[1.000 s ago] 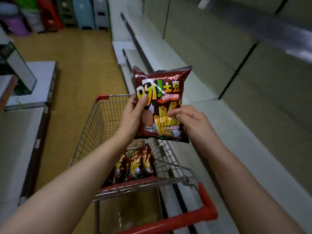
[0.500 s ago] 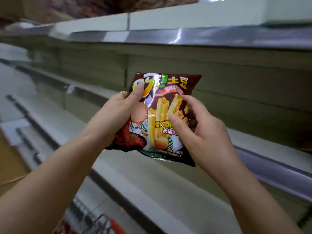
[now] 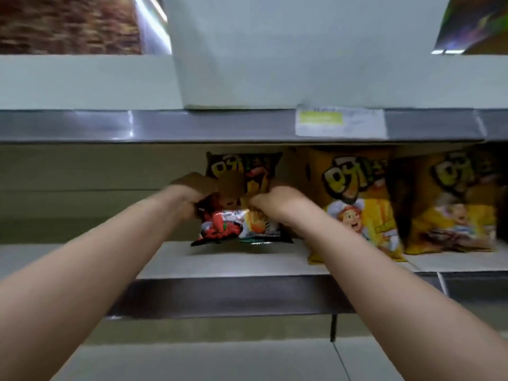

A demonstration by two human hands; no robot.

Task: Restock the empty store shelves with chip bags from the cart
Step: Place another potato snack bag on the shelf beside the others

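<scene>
You are seating the chip bag [image 3: 238, 227] on the shelf [image 3: 220, 260], left hand [image 3: 190, 194] and right hand [image 3: 277, 200] grasping it; probably releasing it upright next, yellow bags [image 3: 357, 204] at three o'clock.

A blurred price label [image 3: 339, 123] sits below a white box [image 3: 275, 64].
</scene>
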